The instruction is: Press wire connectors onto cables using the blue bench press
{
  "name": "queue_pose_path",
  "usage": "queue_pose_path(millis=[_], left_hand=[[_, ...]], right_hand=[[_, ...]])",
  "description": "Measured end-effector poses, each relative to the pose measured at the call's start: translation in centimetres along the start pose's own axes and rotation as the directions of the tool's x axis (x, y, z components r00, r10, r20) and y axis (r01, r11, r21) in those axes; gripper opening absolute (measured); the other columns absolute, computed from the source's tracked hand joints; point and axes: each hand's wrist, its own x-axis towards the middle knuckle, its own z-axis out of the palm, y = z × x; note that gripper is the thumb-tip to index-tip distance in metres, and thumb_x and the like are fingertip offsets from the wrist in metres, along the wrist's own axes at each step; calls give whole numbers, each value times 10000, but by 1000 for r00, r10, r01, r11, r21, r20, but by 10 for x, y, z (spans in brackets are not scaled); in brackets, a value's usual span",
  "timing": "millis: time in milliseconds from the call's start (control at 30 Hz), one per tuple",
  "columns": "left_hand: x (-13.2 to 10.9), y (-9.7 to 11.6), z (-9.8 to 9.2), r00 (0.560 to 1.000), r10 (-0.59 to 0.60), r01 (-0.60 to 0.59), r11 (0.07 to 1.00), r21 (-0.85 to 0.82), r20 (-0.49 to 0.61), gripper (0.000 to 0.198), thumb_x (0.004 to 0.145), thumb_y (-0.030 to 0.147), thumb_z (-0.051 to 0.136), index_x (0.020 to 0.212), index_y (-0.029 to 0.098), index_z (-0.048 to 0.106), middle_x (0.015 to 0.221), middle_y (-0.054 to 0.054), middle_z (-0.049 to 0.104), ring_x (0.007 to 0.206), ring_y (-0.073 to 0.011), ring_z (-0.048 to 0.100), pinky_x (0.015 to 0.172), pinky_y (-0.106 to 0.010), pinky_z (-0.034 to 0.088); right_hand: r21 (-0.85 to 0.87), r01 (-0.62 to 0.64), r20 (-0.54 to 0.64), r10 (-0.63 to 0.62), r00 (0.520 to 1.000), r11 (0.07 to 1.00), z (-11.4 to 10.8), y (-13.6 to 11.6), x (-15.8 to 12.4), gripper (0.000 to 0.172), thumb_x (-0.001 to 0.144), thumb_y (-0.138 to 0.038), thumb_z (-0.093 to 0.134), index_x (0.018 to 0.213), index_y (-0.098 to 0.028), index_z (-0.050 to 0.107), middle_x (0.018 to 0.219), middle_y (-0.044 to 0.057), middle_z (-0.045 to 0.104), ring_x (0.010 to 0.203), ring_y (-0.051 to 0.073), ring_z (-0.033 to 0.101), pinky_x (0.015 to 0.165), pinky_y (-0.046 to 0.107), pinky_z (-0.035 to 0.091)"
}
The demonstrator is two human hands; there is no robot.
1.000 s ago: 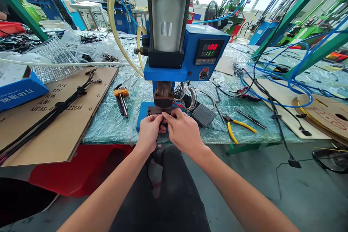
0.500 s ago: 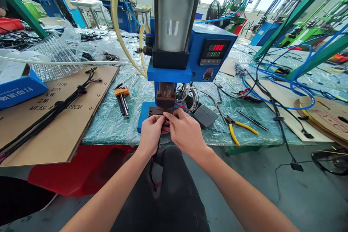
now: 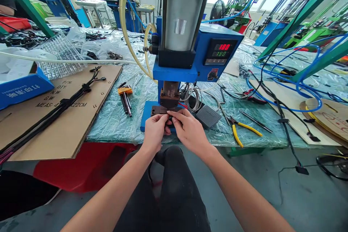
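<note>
My left hand (image 3: 155,130) is closed, thumb and forefinger pinched on a black cable at the front of the press's lower die. My right hand (image 3: 189,127) meets it from the other side, its fingertips pressed together on the same cable. Most of the cable and its end are hidden by the fingers; a dark length (image 3: 150,172) hangs below, in front of my legs. Both hands are at the dark metal lower die (image 3: 156,110) on the blue base (image 3: 144,119). Just above is the brown upper block (image 3: 169,99) of the blue heat press (image 3: 175,76), with a gap between.
Right of the press lie a grey foot pedal (image 3: 208,116), yellow-handled cutters (image 3: 237,134) and a thin metal rod (image 3: 255,121). On the left are a hex key set (image 3: 125,96) and a cardboard sheet (image 3: 62,130) bearing a black wire harness (image 3: 67,103). Blue hoses (image 3: 304,76) coil at right.
The view has shifted slightly, so the press and bench appear farther right. Both hands stay pinched together at the die, and less of the hanging cable shows.
</note>
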Motion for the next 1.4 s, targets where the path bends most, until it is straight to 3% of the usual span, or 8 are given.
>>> queue_pose_path(millis=[167, 400, 567, 1167, 1400], left_hand=[[2, -3, 0, 1000, 4, -4, 1000, -14, 5, 218, 675, 335, 713, 626, 146, 615, 573, 11, 594, 373, -63, 473, 386, -197, 385], [2, -2, -1, 1000, -5, 5, 1000, -20, 9, 215, 670, 321, 714, 599, 152, 602, 545, 15, 574, 376, -67, 472, 391, -197, 372], [1, -2, 1, 1000, -8, 8, 999, -34, 6, 216, 683, 326, 705, 607, 149, 607, 539, 21, 569, 370, -64, 462, 385, -193, 371], [1, -11, 9, 999, 11, -16, 990, -137, -37, 213, 688, 287, 695, 580, 162, 559, 501, 51, 502, 337, -56, 417, 371, -199, 366], [0, -9, 11, 999, 10, -16, 989, -148, -44, 214, 684, 277, 686, 572, 165, 542, 490, 54, 484, 336, -54, 399, 359, -195, 361]], right_hand=[[10, -5, -16, 5, 1000, 1000, 3, 0, -1, 386, 1019, -256, 383, 1328, -238, 612, 1153, 65, 622, 963, 164, 627, 764, 257, 485], [-263, 109, 12, -110, 994, 959, 0, -2, 0, 406, 1011, -258, 370, 1339, -253, 610, 1144, 94, 606, 996, 212, 595, 804, 305, 459], [-341, 77, 26, -73, 997, 937, 0, -8, 0, 408, 1000, -257, 393, 1354, -258, 596, 1126, 94, 607, 968, 222, 593, 801, 324, 447], [-354, 224, 17, -233, 972, 908, 2, 11, 3, 407, 980, -210, 426, 1352, -252, 585, 1163, 86, 608, 998, 236, 571, 855, 369, 414], [-290, 205, 6, -213, 977, 935, 2, 10, 4, 400, 974, -200, 434, 1334, -241, 604, 1153, 87, 613, 994, 242, 579, 841, 380, 447]])
